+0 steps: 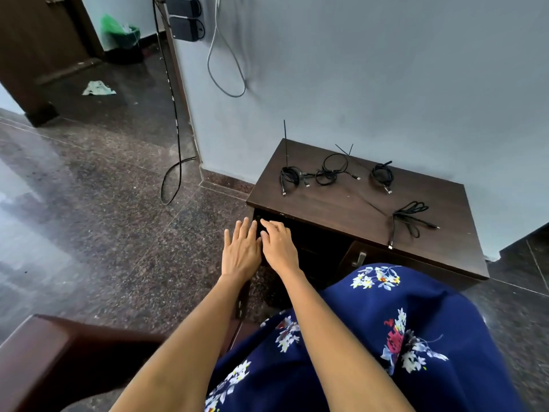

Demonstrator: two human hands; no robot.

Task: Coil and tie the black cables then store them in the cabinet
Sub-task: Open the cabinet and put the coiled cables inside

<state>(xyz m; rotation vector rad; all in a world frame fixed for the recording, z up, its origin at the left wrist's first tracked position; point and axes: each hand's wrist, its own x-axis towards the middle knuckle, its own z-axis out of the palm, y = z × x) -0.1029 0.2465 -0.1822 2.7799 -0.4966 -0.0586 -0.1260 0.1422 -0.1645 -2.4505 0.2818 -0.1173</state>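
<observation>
both hands, the left hand (241, 253) and right hand (279, 245), lay flat with fingers spread at the cabinet (350, 200) opening mid-frame, holding nothing, probably opening it for the tied cables (332, 172) above.

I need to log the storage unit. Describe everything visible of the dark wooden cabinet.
The cabinet is a low, dark brown, wood-look unit standing on the speckled floor against the pale wall. Four black cable bundles lie on its flat top. Its left side shows a dark opening; the right door, with a metal handle, is closed. The left hand and right hand reach at the opening's upper left corner.
</observation>
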